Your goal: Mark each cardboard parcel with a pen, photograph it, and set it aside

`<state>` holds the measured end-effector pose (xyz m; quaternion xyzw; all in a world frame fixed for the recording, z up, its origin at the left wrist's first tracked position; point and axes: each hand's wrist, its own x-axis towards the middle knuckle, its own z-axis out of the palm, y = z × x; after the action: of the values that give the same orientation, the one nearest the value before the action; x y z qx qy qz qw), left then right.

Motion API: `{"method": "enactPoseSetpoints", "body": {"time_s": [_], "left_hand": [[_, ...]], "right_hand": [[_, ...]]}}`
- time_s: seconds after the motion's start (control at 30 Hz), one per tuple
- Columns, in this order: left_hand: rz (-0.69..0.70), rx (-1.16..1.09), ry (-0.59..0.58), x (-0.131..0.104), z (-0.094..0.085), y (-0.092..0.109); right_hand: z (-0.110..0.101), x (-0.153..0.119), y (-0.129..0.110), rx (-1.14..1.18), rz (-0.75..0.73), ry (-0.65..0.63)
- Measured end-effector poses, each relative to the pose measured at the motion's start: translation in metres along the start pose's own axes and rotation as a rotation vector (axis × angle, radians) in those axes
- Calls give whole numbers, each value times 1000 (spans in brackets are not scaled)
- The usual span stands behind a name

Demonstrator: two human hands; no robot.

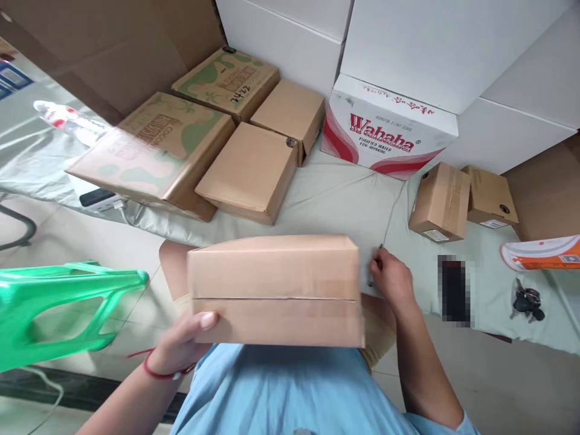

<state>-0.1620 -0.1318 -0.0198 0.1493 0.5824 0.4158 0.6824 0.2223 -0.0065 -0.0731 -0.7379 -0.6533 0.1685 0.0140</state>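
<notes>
The cardboard box (276, 272) lay at the lower centre of the frame, before a blue shirt (281, 386); it was probably light, since the left hand (194, 332) alone appeared to support it, and its walls looked stiff, though smooth board might slip or dent; both short ends seemed the surest holds; the left hand grasped the lower left corner, thumb in front, other fingers hidden; the right hand (393, 277) was closed on a slim object (370, 279), largely concealed; the box was plain brown, oblong, with a straight seam across its facing side.
</notes>
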Motion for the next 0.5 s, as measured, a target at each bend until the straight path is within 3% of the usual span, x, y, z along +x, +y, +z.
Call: {"method": "enactPoseSetpoints", "body": {"time_s": [0.07, 0.13, 0.23, 0.37, 0.5], "left_hand": [[36, -34, -135, 11, 28, 5], [155, -42, -227, 27, 55, 12], [262, 25, -286, 49, 88, 26], [262, 115, -245, 63, 111, 36], [364, 169, -208, 64, 118, 31]], "right_hand": [[-1, -11, 20, 204, 58, 54], [-1, -23, 37, 504, 110, 128], [-4, -38, 58, 1017, 206, 357], [-17, -50, 74, 1508, 117, 602], [-28, -51, 70, 1560, 82, 700]]}}
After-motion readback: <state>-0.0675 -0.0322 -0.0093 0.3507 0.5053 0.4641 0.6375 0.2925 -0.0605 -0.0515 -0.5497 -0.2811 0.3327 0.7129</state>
